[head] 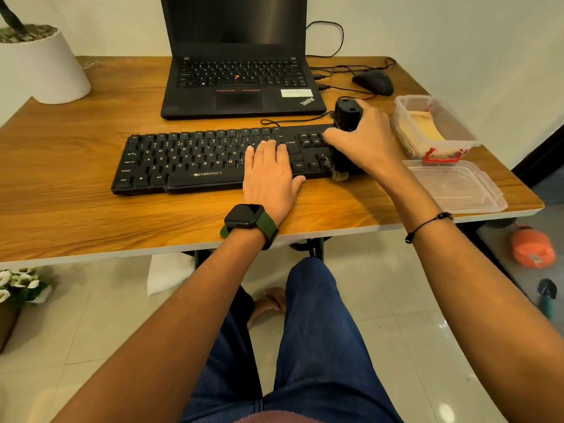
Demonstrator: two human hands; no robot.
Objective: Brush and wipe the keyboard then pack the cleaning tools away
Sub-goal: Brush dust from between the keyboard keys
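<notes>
Two hands work at the right end of a black Zebronics keyboard. The right hand has its fingers curled round a black cleaning brush, held upright, with its pale bristles down at the keyboard's right edge, over the arrow keys. The left hand lies flat on the keys just beside it, fingers straight and pressing down, thumb at the front edge; a smartwatch on a green strap sits on its wrist.

The keyboard lies on a wooden desk, in front of an open ThinkPad laptop. Right of the brush stands a clear plastic box with a red latch, a tan cloth inside; its lid lies on the desk nearer the front edge. A black mouse rests behind, and a white plant pot at the far left corner.
</notes>
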